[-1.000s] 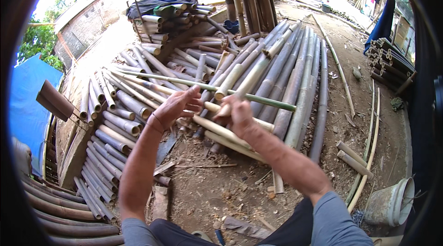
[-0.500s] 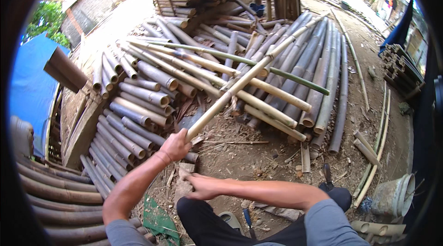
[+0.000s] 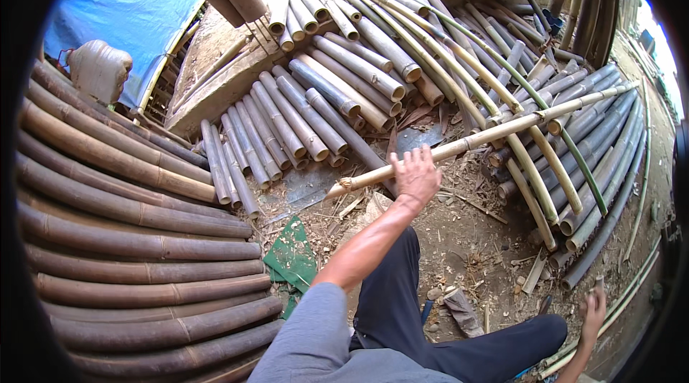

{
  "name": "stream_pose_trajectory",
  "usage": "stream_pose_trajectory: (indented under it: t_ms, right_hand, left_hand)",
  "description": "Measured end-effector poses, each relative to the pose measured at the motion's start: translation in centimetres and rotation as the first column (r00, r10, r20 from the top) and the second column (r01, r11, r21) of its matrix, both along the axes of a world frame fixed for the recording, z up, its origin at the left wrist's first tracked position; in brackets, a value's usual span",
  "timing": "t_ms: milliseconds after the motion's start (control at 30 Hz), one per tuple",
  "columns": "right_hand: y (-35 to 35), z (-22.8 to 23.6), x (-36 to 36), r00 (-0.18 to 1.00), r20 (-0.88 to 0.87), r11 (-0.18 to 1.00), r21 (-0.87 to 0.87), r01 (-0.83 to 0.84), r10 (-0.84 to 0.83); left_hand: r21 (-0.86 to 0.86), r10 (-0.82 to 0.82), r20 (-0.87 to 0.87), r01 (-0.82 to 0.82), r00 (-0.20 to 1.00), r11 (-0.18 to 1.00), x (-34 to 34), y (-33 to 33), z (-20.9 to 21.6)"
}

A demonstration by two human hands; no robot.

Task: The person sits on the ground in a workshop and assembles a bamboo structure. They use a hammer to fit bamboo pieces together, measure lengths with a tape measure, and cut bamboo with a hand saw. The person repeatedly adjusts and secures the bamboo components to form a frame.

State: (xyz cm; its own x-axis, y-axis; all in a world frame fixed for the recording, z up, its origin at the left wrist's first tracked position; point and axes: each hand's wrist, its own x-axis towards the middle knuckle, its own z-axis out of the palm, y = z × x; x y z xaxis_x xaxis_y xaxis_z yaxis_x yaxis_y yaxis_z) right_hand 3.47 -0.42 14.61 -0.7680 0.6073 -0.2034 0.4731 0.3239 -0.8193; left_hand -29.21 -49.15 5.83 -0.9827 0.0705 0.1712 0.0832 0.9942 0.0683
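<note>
In the head view, the pale bamboo pole (image 3: 484,137) is seen slanting across the middle, its near end standing out to the left of the left hand (image 3: 416,173) and its far part crossing above several pale poles (image 3: 530,178) and a thin green pole (image 3: 583,167). The left hand is closed over the pale bamboo pole from above, with the fingers somewhat spread; its thumb cannot be made out. The right hand (image 3: 592,311) is well apart at the lower right, beyond the bent knee; its fingers are partly curled, but whether anything is gripped there cannot be told. Because only one hand is laid on the pale bamboo pole, near one end, it could be twisted or swung sideways if the grip were loosened. The poles underneath are round and lie loosely crossed, so they might be rolled by a push, and the far end could be slid down onto the dark poles (image 3: 608,189) at the right. The near end is ragged around a node (image 3: 345,183), so the palm could be scratched by a splinter if the hand were slid that way. A foot could also be unsettled by the chips and wood block (image 3: 463,311) scattered on the ground (image 3: 459,254).
</note>
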Motion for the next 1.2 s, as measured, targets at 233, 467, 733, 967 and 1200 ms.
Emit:
stream_pose_trajectory:
  t_ms: [233,467,733,967,1200]
  right_hand:
    - [-10.0,-12.1,33.5,0.689,0.491,0.786,-0.015,0.618,-0.533]
    - [-24.5,-19.0,39.4,0.572,0.59,0.756,0.105,0.646,-0.57]
    - [-19.8,-22.6,32.6,0.398,0.671,0.664,0.19,0.723,-0.626]
    - [-14.2,-25.4,28.8,0.392,0.762,0.753,0.185,0.631,-0.515]
    - [-10.4,-30.4,29.7,0.341,0.616,0.609,0.294,0.736,-0.71]
  left_hand:
    - [0.66,-0.53,0.641,-0.045,0.555,0.75,-13.4,1.9,-2.7]
    - [0.685,-0.602,0.464,0.167,0.65,0.709,-14.6,6.3,-3.4]
    - [-0.063,-0.295,0.151,0.307,0.944,0.95,-12.5,4.5,-0.9]
    - [-0.154,-0.307,-0.011,0.302,0.951,0.941,-12.3,4.3,-2.0]
    - [-0.039,-0.461,0.106,0.467,0.881,0.884,-16.0,1.2,-2.8]
